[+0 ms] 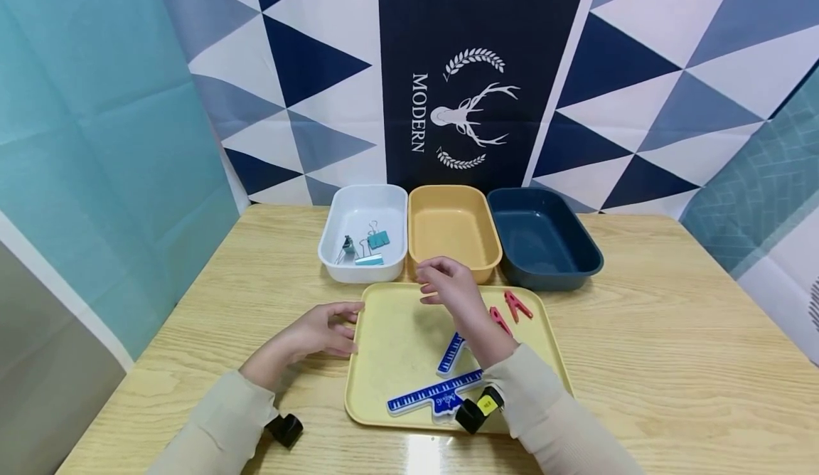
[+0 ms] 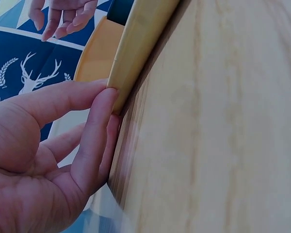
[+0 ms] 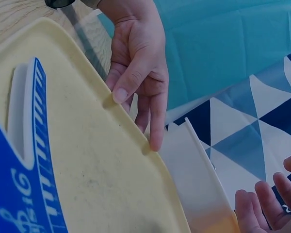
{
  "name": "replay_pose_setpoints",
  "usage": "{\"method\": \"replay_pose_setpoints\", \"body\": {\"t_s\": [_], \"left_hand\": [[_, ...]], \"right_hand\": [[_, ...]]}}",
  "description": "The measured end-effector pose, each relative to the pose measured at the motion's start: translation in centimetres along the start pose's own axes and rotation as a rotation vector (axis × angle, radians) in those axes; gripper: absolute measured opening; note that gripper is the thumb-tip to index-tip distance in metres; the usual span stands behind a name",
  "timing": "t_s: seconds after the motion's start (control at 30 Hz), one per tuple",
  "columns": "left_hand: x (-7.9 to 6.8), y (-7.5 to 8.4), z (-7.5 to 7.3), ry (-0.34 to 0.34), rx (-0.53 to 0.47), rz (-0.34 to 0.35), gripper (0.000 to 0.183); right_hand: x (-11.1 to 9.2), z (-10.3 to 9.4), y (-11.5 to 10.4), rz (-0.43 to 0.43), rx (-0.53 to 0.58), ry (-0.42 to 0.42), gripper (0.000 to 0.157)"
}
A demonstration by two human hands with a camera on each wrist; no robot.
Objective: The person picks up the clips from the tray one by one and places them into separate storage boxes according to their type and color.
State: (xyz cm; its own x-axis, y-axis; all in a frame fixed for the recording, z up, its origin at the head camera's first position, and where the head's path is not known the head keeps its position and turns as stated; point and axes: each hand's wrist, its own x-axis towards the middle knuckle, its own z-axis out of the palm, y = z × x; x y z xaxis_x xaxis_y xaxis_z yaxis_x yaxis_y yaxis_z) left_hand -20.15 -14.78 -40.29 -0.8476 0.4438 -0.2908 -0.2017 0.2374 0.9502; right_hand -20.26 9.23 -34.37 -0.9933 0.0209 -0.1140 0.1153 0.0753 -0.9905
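Note:
My left hand (image 1: pixel 326 331) touches the left rim of the yellow tray (image 1: pixel 390 318) with its thumb and fingertips, the fingers fairly straight. My right hand (image 1: pixel 451 290) is raised above the tray's far side, in front of the yellow bin (image 1: pixel 451 233). Its fingers are loosely bent with nothing between them. On the tray lie two blue clips with a piano-key pattern (image 1: pixel 422 398), the farther one partly hidden by my right arm. Two red clips (image 1: pixel 518 306) lie at the tray's far right. Teal binder clips (image 1: pixel 378 239) rest in the white bin (image 1: pixel 339 247).
A dark blue bin (image 1: pixel 544 237) stands to the right of the yellow one, all three bins in a row behind the tray. The wooden table (image 1: pixel 672 333) extends to both sides. A patterned cloth (image 1: pixel 320 70) hangs at the back.

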Motion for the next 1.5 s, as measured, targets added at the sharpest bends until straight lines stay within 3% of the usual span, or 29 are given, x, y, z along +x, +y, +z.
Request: {"method": "replay_pose_setpoints", "body": {"t_s": [1.1,1.5], "left_hand": [[0.0,0.0,0.0,-0.010,-0.022,0.017,0.073],[0.1,-0.2,-0.1,-0.011,-0.015,0.022,0.072]], "right_hand": [[-1.0,-3.6,2.1,0.060,-0.012,0.055,0.028],[-1.5,-4.3,2.7,0.055,-0.145,0.109,0.032]]}}
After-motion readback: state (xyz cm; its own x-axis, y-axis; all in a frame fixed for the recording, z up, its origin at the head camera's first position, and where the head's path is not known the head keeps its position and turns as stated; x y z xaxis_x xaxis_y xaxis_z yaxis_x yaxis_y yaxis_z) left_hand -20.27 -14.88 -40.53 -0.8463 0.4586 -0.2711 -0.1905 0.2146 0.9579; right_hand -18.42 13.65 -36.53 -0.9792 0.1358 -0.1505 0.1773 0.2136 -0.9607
